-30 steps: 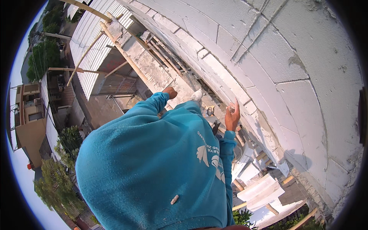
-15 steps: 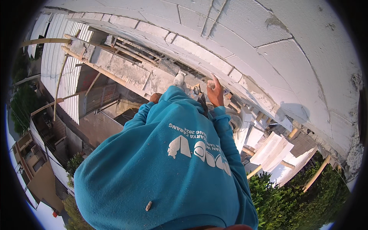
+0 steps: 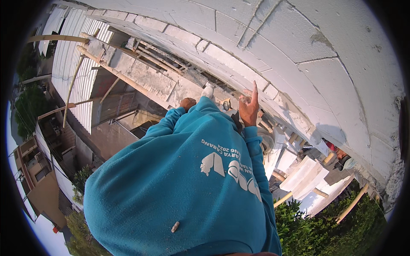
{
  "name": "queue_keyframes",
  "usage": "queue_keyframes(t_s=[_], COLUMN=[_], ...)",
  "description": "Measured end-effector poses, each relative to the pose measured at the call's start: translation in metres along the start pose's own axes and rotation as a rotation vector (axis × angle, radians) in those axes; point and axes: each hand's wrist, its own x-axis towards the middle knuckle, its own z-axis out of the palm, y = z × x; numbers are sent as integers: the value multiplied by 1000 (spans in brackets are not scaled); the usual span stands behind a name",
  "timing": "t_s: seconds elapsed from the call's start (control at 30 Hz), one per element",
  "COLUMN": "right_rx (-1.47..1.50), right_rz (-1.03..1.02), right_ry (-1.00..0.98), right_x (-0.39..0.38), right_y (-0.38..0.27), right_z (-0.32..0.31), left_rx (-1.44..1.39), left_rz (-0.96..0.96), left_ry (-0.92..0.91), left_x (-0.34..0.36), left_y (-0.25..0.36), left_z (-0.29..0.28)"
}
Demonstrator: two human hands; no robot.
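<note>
My right hand point(image 3: 249, 107) is raised beside the pale block wall point(image 3: 273, 91). Its index finger points up along the wall, the other fingers are bent, and no object shows in it. Whether the fingertip touches the wall I cannot tell. My left hand point(image 3: 188, 103) hangs by my blue sweatshirt point(image 3: 171, 187), over the dusty plank walkway point(image 3: 160, 85). Its fingers look curled, and their inner side is hidden. Between the hands a pale, dusty shoe point(image 3: 208, 91) stands on the walkway. Small mixed items point(image 3: 226, 103) lie near my right wrist, too small to name.
Bamboo poles point(image 3: 113, 74) edge the walkway, with a drop to lower buildings on the left. White blocks point(image 3: 304, 175) are stacked on the lower right, above green bushes point(image 3: 294, 222). Behind them another person point(image 3: 344, 160) is partly visible. A round bucket point(image 3: 267, 143) stands near my right forearm.
My right hand has moved slightly right, its index finger now straighter. My left hand shows more fully, further from my sleeve. Another person has come into view at the lower right.
</note>
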Motion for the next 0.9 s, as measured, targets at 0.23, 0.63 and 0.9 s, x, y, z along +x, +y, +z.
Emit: queue_keyframes(t_s=[0.23, 0.63, 0.9], right_rx=[-330, -517, -214], right_rz=[131, -410, -576], right_ry=[-381, -782, -873], right_x=[28, 83, 59], right_y=[42, -105, -197], right_z=[26, 103, 134], left_rx=[-118, 29, 58], left_rz=[-360, -413, -377], left_ry=[100, 115, 100], left_x=[-26, -36, -52], left_y=[22, 25, 25], left_z=[-32, -11, -2])
